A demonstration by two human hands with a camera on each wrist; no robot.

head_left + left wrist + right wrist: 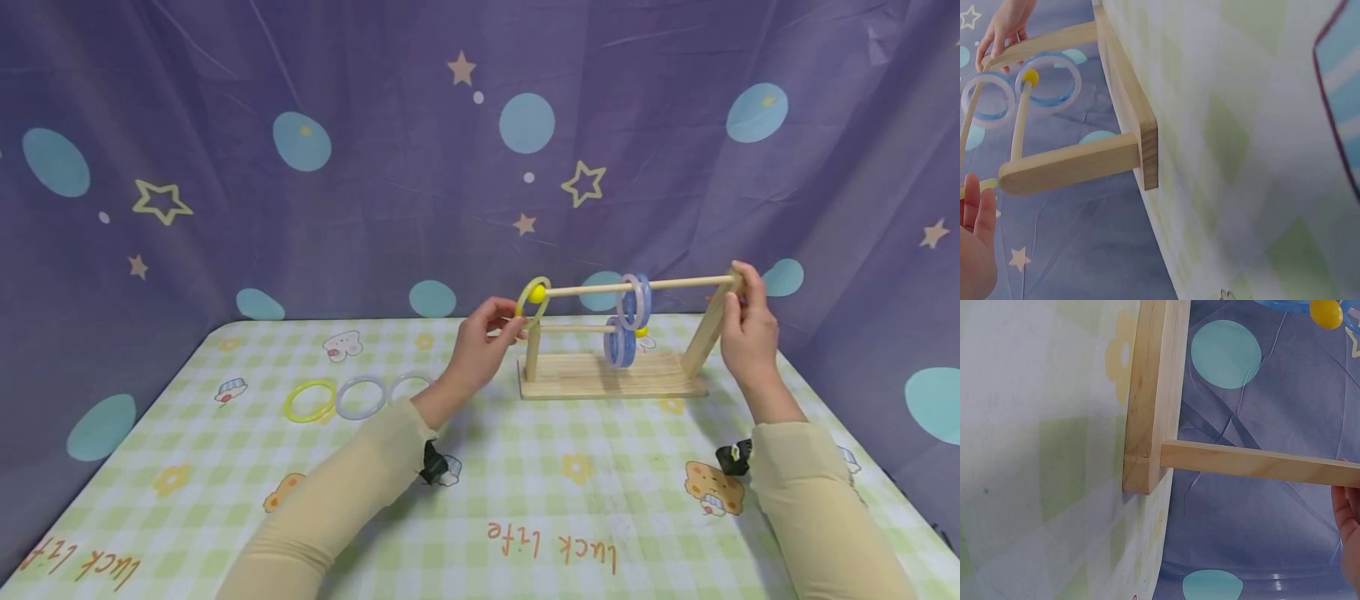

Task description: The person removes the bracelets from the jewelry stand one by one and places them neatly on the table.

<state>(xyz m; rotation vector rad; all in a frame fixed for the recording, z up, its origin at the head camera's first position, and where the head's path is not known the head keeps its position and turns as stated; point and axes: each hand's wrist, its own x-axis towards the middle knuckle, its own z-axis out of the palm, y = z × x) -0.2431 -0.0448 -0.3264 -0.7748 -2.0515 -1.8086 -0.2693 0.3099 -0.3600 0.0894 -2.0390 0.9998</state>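
Head view, left to right. Three flat plastic rings lie in a row on the counter (525,517), which is covered with a green-checked cloth: a yellow-green plastic ring (309,401), a pale lilac plastic ring (362,397) touching it at 3 o'clock, and a whitish translucent ring (406,384) partly hidden by the left forearm. The left hand (483,343) has its fingers curled on a yellow plastic hoop (533,300), which sits over the yellow ball tip at the left end of the upper dowel (637,286). This dowel belongs to a light wooden rack (600,377) with a flat base and two slanted posts, standing on the counter at 12 o'clock from the sleeves. A pale lilac hoop (635,302) hangs from the upper dowel, and a blue translucent hoop (620,347) from the lower dowel. The right hand (746,321) grips the top of the right post, fingers closed round it. The two hands are well apart, one at each end of the rack. A purple star-printed curtain (375,125) forms the backdrop.
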